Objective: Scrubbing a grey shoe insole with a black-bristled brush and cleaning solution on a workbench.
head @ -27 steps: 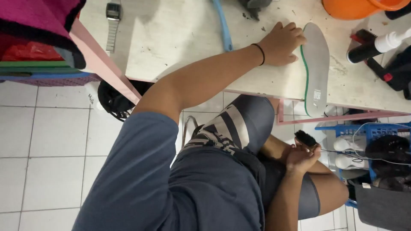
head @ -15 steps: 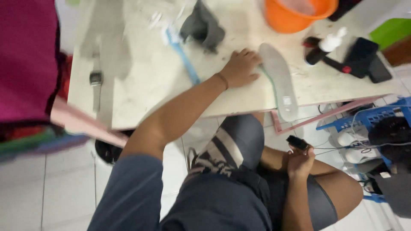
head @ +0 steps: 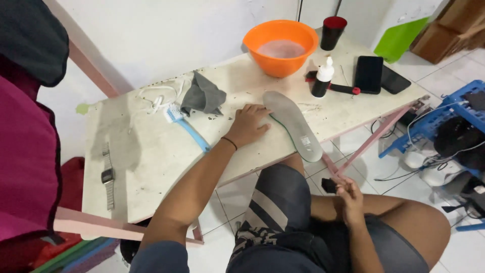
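Observation:
My left hand (head: 248,124) lies flat on the white table (head: 146,156), its fingers touching the edge of a grey shoe insole (head: 293,124) with a green rim that lies near the table's front edge. Down by my lap, my right hand (head: 348,194) is closed around a small black object (head: 329,185). A blue-handled brush (head: 184,127) lies just left of my left hand. A grey cloth (head: 203,96) sits behind it.
An orange bowl (head: 281,46) of foamy water stands at the back, with a dark red cup (head: 333,31), a small black-and-white bottle (head: 322,78) and a black phone (head: 368,74). A wristwatch (head: 107,176) lies at the left. White laces (head: 151,98) rest nearby. A blue rack (head: 444,126) stands on the right.
The view has tilted up and pulled back, showing more of the table and the wall. Both hands stay put: left on the insole, right at my lap.

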